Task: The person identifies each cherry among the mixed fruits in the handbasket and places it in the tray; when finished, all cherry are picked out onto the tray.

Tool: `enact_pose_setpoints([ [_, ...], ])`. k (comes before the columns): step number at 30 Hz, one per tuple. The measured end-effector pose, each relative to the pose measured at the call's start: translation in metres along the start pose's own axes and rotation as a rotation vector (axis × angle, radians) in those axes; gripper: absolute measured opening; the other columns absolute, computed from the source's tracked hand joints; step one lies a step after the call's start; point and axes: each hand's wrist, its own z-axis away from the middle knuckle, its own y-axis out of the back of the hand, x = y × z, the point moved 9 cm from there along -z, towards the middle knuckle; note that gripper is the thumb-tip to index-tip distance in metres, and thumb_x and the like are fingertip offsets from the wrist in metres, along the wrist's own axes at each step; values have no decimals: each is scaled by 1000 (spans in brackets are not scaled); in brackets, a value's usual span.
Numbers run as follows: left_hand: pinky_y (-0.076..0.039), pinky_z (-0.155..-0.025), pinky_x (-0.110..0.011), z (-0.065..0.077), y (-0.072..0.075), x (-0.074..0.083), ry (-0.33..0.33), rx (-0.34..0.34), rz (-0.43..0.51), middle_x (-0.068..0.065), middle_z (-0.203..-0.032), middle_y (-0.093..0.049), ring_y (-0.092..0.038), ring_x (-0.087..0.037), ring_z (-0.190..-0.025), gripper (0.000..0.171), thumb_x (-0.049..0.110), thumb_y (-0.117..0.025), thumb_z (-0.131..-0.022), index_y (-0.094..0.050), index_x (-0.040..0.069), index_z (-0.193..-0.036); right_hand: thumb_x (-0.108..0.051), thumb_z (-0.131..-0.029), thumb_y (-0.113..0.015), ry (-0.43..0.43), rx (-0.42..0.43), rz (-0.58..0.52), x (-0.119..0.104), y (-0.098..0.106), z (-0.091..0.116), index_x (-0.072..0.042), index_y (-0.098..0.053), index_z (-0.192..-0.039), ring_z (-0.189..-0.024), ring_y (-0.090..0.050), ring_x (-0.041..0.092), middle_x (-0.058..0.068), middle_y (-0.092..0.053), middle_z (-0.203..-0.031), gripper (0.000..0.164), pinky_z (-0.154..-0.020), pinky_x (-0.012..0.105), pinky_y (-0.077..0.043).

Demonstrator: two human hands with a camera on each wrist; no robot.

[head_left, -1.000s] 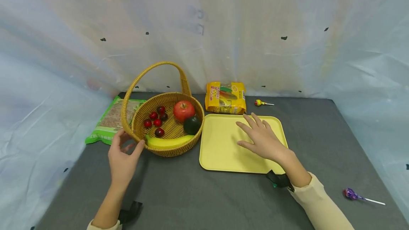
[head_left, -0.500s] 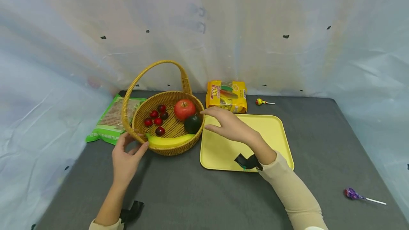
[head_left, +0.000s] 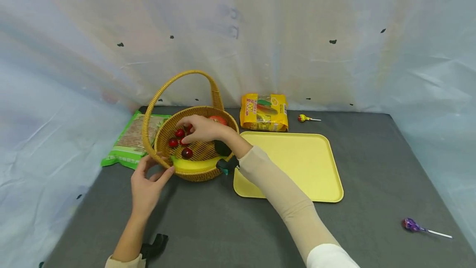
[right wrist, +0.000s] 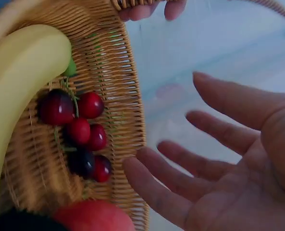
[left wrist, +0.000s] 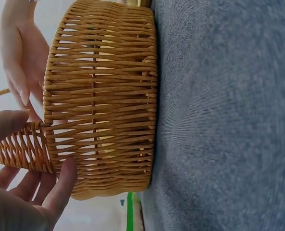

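A wicker basket (head_left: pixel 201 179) with a tall hooped handle (head_left: pixel 148 113) stands on the left of the table. My left hand (head_left: pixel 146 187) grips the near foot of that handle, thumb on one side and fingers on the other, as the left wrist view shows. Inside lie several cherries (right wrist: pixel 78 130), a yellow banana (head_left: pixel 197 165), a red apple (right wrist: pixel 96 216) and a dark round fruit (head_left: pixel 222 148), partly covered by my right arm. Over the cherries hovers my right hand (head_left: pixel 202 129). Its fingers (right wrist: pixel 176 180) are spread and bent a little, apart from the fruit.
Right of the basket lies a yellow tray (head_left: pixel 297 164), partly under my right sleeve. Behind it is a yellow snack packet (head_left: pixel 264 113) and a yellow lollipop (head_left: pixel 306 118). A green bag (head_left: pixel 128 146) lies left of the basket; a purple lollipop (head_left: pixel 412 225) lies far right.
My right hand has moved left from above the tray, past the basket's right rim, to above the cherries. The left hand stays on the handle.
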Motion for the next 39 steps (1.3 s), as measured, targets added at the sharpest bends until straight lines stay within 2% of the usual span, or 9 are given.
enact_pose_setpoints([
  [4,-58,-76,-14,1,4,-14,0,18,1,-18,-114,-61,-58,-19,-109,53,-14,-74,-82,-58,-3,-132,-8,-96,-68,-34,-65,-153,8,-15,-19,3,-53,-140,-127,-52,30,19,-54,-138,48,-93,23,-53],
  [7,-58,-76,-14,2,5,-14,-2,32,-6,-12,-114,-61,-58,-14,-108,55,-14,-74,-82,-56,-4,-132,-4,-95,-68,-84,-91,-225,17,-22,-27,2,-55,-139,-121,-55,27,21,-56,-135,46,-94,32,-56],
  [11,-58,-76,-13,3,3,-1,-12,48,-18,-12,-113,-60,-58,-10,-108,55,-15,-74,-82,-54,-7,-133,2,-93,-68,-176,-107,-298,32,-28,-33,-1,-57,-138,-109,-61,21,21,-57,-135,46,-98,47,-55],
  [16,-57,-74,-12,5,0,19,-41,45,-20,-22,-111,-59,-58,-9,-106,52,-16,-73,-82,-53,-10,-130,8,-92,-66,-232,-148,-366,45,-36,-37,1,-58,-135,-119,-59,26,21,-56,-137,45,-101,48,-53],
  [19,-57,-74,-12,5,-1,21,-38,43,-25,-22,-111,-59,-58,-9,-107,52,-15,-73,-82,-54,-10,-130,9,-92,-64,-225,-182,-343,48,-41,-36,4,-58,-135,-120,-57,29,24,-54,-138,43,-102,47,-52],
  [22,-58,-75,-13,5,-1,21,-19,48,-36,-19,-111,-59,-58,-10,-107,52,-14,-73,-83,-54,-9,-131,9,-93,-63,-222,-210,-302,49,-44,-36,6,-57,-135,-113,-60,26,25,-55,-137,43,-101,46,-53],
  [26,-58,-75,-13,5,0,21,-7,50,-34,-17,-111,-59,-58,-10,-108,52,-14,-73,-83,-53,-10,-131,7,-94,-64,-232,-230,-251,50,-46,-35,4,-58,-135,-106,-63,20,21,-58,-133,42,-99,41,-55],
  [33,-58,-75,-12,6,0,21,-8,48,-54,-7,-110,-60,-58,-9,-107,52,-13,-74,-83,-54,-9,-130,3,-94,-66,-253,-267,-234,57,-53,-36,2,-63,-129,-100,-63,19,13,-63,-121,36,-95,41,-57],
  [39,-58,-75,-13,6,1,17,-1,51,-48,-4,-110,-60,-58,-9,-107,53,-14,-74,-82,-54,-8,-131,1,-95,-66,-255,-288,-209,61,-56,-35,-1,-64,-129,-103,-60,17,11,-62,-121,35,-92,38,-58],
])
